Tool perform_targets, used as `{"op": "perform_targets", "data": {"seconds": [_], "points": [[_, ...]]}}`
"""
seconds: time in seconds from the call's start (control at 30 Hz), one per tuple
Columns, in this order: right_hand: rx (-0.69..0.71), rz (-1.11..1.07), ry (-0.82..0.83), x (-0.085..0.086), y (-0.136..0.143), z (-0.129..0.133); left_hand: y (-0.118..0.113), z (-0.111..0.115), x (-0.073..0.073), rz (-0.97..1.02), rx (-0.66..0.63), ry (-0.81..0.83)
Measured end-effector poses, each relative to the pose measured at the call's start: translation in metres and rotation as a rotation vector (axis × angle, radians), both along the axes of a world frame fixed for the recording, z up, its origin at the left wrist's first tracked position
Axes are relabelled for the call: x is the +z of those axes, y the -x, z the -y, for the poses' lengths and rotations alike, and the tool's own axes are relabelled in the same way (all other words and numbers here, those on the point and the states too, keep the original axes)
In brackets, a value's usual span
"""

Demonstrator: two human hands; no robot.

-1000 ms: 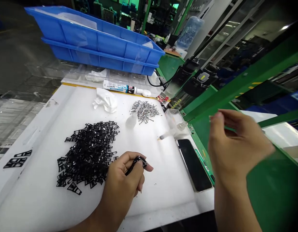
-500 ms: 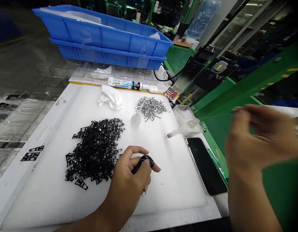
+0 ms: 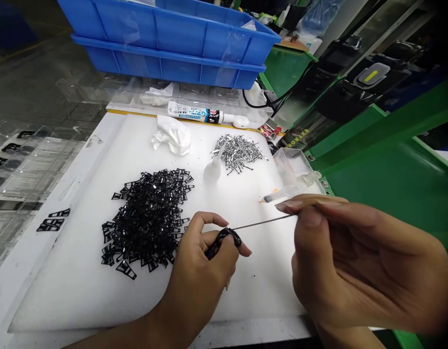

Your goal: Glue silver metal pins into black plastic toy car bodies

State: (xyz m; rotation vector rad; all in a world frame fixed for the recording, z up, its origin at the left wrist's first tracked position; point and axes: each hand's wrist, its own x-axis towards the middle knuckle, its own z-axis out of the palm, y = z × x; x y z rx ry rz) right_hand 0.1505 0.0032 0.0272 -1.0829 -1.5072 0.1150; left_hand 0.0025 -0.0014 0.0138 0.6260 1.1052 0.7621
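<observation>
My left hand (image 3: 205, 266) pinches a small glossy black curved piece (image 3: 231, 236) between thumb and fingers, above the white board (image 3: 245, 295). In my right hand (image 3: 362, 261) a thin dark wire-like rod (image 3: 263, 222) is gripped between thumb and forefinger. Its far end reaches the top of the black piece; whether it goes inside, I cannot tell. Left of my left hand lies a heap of black framed parts (image 3: 147, 218). Small silver pins (image 3: 240, 152) are piled farther back, with a white dropper bottle (image 3: 212, 170) beside them.
A crumpled tissue (image 3: 172, 135) and a glue tube (image 3: 194, 113) lie at the back, before stacked blue bins (image 3: 173, 48). A syringe (image 3: 282, 193) and clear box (image 3: 292, 162) sit right, near a dark bottle (image 3: 303, 123). Loose black parts (image 3: 53, 220) rest at the left edge.
My right hand has come in leftward from the right side, bringing the rod's end to the black piece. My left hand keeps its hold. The view has shifted, and the phone is now hidden.
</observation>
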Motion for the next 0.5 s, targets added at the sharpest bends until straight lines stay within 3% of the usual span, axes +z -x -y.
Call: {"op": "perform_targets", "data": {"seconds": [0.23, 0.5], "points": [[-0.071, 0.008, 0.057, -0.0003, 0.0059, 0.0005, 0.0001, 0.0003, -0.0013, -0.01, 0.003, -0.008], [-0.003, 0.007, 0.03, -0.0031, -0.0018, 0.0022, 0.0011, -0.0007, 0.0009, -0.012, 0.003, 0.009]]}}
